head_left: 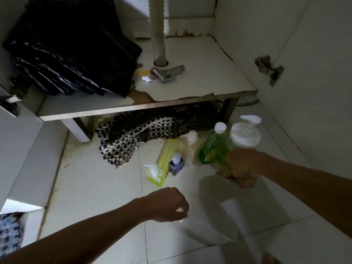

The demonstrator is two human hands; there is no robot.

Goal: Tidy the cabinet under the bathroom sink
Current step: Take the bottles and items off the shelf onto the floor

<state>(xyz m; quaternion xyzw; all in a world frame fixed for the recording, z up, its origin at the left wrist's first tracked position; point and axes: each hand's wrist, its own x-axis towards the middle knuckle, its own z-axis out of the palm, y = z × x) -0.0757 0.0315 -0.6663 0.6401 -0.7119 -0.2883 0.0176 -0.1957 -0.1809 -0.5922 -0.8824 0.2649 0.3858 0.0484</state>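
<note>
From the head view, my right hand [241,166] is curled around a clear pump bottle [244,138], gripping it low on the body. The bottle's long axis leans up and away from me, its white pump head toward the cabinet shelf [200,73]. The green bottle [213,147] with the white cap shows just beside it, apparently standing on the floor; I cannot tell if my fingers touch it too.

My left hand [167,204] hangs over the floor tiles with fingers loosely curled. It looks empty, though a pale blur at the fingertips leaves me unsure.

The rest of the bottles sit clustered on the floor in front of the cabinet: a small yellow-green pump bottle [155,173], a dark blue bottle [176,164], a yellow box [168,151] and a pale soap dispenser [190,145]. They lie between my two hands, nearer the left.

The bare stretch of shelf lies up and to the left of my right hand, beyond the woven mat [152,130], right of the drain hose [157,29] and the black bags [70,46]. I judge the right hand carries straight forward.
</note>
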